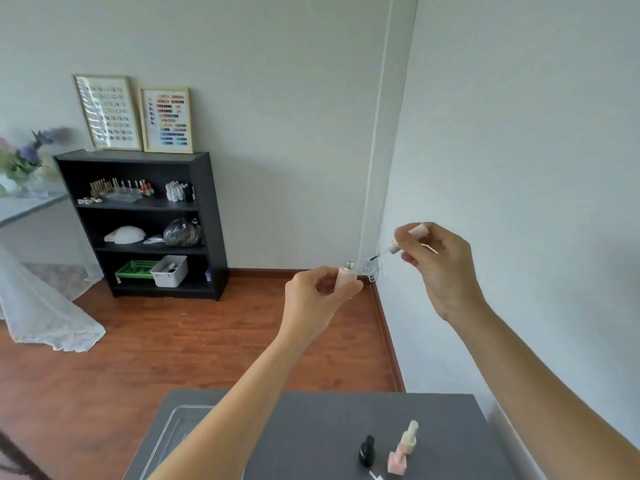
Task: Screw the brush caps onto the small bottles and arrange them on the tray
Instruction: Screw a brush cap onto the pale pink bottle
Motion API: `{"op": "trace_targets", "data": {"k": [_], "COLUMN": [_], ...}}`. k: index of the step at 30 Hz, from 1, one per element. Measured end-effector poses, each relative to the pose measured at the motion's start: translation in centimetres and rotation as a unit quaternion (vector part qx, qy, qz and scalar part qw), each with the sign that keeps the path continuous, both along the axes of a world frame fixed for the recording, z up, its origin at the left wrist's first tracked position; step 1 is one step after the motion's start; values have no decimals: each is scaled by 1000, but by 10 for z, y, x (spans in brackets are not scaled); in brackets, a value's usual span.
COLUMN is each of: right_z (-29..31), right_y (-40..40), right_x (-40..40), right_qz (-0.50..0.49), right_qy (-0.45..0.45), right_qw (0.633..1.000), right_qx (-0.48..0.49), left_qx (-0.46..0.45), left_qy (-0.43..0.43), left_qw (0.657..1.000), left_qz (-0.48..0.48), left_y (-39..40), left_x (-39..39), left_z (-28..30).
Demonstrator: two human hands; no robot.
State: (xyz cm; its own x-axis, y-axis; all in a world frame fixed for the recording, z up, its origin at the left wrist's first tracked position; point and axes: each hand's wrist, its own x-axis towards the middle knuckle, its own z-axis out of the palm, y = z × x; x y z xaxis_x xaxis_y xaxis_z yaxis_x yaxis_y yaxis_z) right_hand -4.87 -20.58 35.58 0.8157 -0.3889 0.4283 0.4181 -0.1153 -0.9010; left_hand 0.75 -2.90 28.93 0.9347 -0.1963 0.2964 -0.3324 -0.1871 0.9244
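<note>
My left hand (317, 292) holds a small pale pink bottle (347, 276) upright in the air, its threaded neck bare. My right hand (438, 261) grips a pink brush cap (398, 244) up and to the right of the bottle, its dark brush tip pointing down-left toward the neck, apart from it. On the grey table (311, 427) lie a black bottle (366, 451), a cream capped bottle (408, 439) and a pink square bottle (396, 463). A clear tray (173, 431) sits at the table's left, partly hidden by my left forearm.
A white wall runs close on the right. A black shelf unit (145, 223) with bottles and bins stands across the wooden floor. A draped table with flowers (20, 161) is at far left.
</note>
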Motion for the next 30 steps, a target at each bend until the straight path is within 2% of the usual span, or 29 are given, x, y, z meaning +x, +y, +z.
{"op": "trace_targets", "data": {"k": [4,13,30], "right_z": [39,68,57], "right_y": [1,11,14], "right_x": [8,20,26], "right_qz": [17,-8,34], "right_qy": [-47,-31,38], "right_qw": [998,973,960], "right_qx": [-34,-228,-274], "left_qx": [-10,-15,-27], "left_qy": [-23,-36,-34], "left_qw": [1000,999,999], "left_qz": [10,15,2], "left_y": [-9,-13,-18], "left_x": [-1,-6,-3], "left_z": [25,40,43]}}
